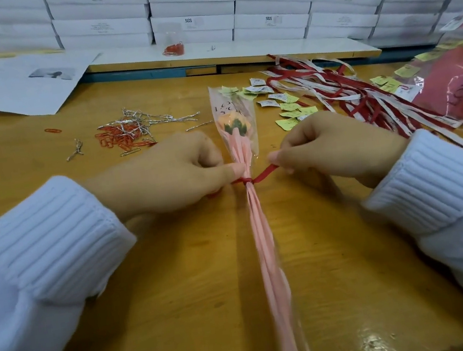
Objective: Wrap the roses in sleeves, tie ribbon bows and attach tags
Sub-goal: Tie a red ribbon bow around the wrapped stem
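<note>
Your left grip [165,175] and right grip [336,149] each pinch a ribbon [265,173] end, either side of the rose [232,123] lying near-to-far.

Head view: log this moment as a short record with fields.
item: sleeved rose lying on the table, bloom pointing away from the person
tie: red ribbon wound round the gathered sleeve; no bow visible
left hand: pinches the ribbon's left end against the sleeve
right hand: pinches the ribbon's right end, which runs straight
tag: none visible on this rose; loose tags lie beyond the right hand
spare ribbons: far right
</note>
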